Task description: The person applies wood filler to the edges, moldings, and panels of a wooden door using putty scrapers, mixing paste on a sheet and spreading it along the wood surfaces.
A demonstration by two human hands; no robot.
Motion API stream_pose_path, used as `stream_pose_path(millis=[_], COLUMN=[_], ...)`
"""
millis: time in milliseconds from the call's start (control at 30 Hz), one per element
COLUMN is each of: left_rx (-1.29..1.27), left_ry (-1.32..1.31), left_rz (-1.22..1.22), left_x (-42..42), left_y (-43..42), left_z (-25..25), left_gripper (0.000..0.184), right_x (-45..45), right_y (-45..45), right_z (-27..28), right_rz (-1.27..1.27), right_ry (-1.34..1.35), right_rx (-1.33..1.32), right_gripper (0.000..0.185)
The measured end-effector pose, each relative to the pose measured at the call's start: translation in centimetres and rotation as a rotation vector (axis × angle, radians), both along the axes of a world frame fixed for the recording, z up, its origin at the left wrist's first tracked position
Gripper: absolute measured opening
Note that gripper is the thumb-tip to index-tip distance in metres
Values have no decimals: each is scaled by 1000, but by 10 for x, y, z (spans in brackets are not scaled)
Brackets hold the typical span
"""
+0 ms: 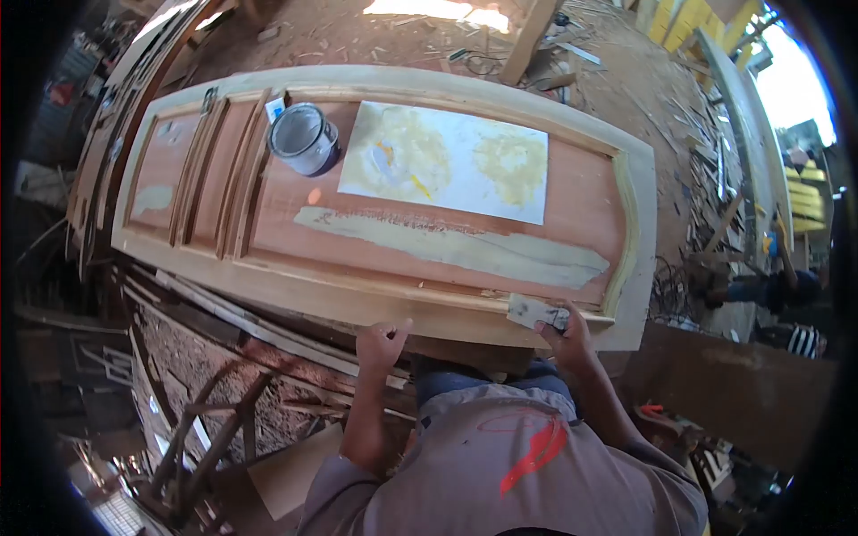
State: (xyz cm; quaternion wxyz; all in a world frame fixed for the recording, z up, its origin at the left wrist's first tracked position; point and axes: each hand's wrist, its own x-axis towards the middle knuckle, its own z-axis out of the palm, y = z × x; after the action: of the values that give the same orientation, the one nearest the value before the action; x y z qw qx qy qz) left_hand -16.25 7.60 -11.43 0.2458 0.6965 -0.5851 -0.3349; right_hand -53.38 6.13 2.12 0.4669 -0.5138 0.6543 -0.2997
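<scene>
A wooden door panel lies flat in front of me, with a long strip of pale filler across its reddish inset. My right hand holds a flat putty knife by its dark end, its pale blade over the door's near edge. My left hand is at the near edge, fingers curled together; what they hold, if anything, is too small to name. An open paint can stands on the panel beside a white sheet smeared with yellowish paste.
Wood scraps and shavings litter the dirt floor beyond the door. Timber pieces stand at the lower left. At the right edge another person is near a long plank. A wooden post rises behind the door.
</scene>
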Motion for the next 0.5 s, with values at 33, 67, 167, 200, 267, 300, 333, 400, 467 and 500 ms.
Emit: stream_pose_path(millis=[33, 67, 167, 200, 267, 300, 333, 400, 467, 500], left_rx=[20, 6, -59, -127, -130, -65, 1, 17, -10, -43], left_ry=[-1, 5, 6, 12, 33, 43, 49, -92, -166, -169], left_rz=[-10, -7, 15, 21, 57, 83, 109, 74, 57, 58], left_x=[-1, -4, -8, -12, -18, -20, -20, -22, -30, -35], left_y=[-15, -25, -28, -33, -31, -29, -27, -23, -25, -29], left_z=[11, 8, -15, -19, -23, -20, -18, -19, -28, -41], left_gripper=[41, 40, 37, 35, 33, 32, 31, 28, 26, 25], right_x=[1, 1, -35, -40, -49, -48, -54, -71, -83, -89], right_y=[1, 3, 24, 28, 32, 33, 37, 50, 60, 64], right_z=[3, 6, 4, 5, 10, 19, 19, 15, 11, 8], right_rz=[-43, -82, -144, -168, -205, -245, -245, -249, -293, -313], right_ry=[-47, -92, -89, -104, -127, -153, -138, -118, -116, -118], right_rx=[-25, -49, 126, 92, 22, 19, 28, 50, 26, 12], right_gripper=[28, 32, 36, 34, 30, 30, 30, 29, 26, 25])
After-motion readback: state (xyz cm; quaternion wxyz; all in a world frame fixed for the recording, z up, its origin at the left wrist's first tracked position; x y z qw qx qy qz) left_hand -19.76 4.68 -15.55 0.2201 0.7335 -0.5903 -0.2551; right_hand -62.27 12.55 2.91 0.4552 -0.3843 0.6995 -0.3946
